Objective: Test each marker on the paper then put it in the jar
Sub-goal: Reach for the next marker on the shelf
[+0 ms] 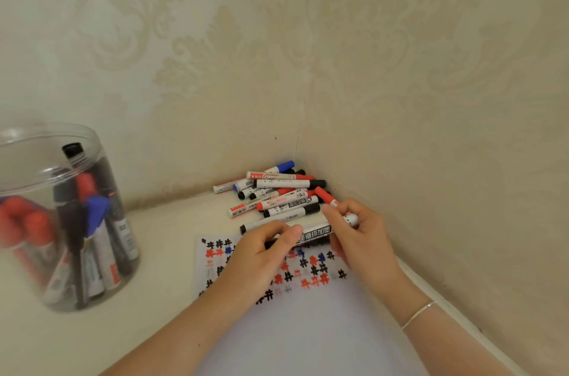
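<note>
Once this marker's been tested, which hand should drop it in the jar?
Left, probably. The clear plastic jar stands at far left, on the left hand's side. Both hands hold the black-labelled white marker over the marked white paper; the right hand would have to cross over.

Just right of the frame's center, both hands hold one marker (314, 235) level above the paper (308, 329). The left hand (261, 249) grips its dark end; the right hand (357, 231) pinches the other end, a thin bracelet (418, 314) on its wrist. Red, black and blue hash marks cover the paper's upper part. A pile of markers (277, 194) lies in the wall corner just above the hands. At the left edge stands a clear jar (61, 215) holding capped markers.
</note>
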Motion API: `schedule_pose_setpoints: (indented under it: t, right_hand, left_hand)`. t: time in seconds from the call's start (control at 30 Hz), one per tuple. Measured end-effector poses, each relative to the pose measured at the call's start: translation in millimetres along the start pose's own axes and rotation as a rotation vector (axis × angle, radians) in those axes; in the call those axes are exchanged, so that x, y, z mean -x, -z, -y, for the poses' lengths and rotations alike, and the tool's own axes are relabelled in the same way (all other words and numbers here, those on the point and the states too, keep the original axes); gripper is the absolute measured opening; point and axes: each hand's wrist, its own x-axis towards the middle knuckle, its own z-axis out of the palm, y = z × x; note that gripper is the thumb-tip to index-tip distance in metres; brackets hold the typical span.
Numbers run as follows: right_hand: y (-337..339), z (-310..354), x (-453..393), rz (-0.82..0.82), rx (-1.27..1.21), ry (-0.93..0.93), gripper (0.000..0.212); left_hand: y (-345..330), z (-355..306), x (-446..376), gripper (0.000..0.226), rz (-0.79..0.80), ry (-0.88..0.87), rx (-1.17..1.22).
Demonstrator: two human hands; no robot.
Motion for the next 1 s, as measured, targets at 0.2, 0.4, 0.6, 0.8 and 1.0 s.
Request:
schedule_pose_setpoints:
  t: [0.2, 0.4, 0.6, 0.8, 1.0]
  right_hand:
    - [-18, 11, -11, 0.041, -0.047, -0.1, 0.03]
    - [-22, -4, 1, 0.236, 1.111, 0.233, 0.015]
    - [-58, 23, -12, 0.281, 1.411, 0.5, 0.039]
    - [-112, 75, -4, 0.355, 0.773, 0.489, 0.014]
    - [-140, 95, -4, 0.414, 0.448, 0.538, 0.015]
  left_hand:
    - [21, -32, 5, 0.015, -0.353, -0.127, 0.135]
    - [104, -94, 25, 0.02, -0.799, -0.564, -0.098]
    - [195, -131, 41, 0.025, -1.069, -0.612, -0.242]
    - [226, -135, 43, 0.017, -1.07, -0.417, -0.573]
    - [225, -137, 33, 0.015, -0.783, -0.102, -1.09]
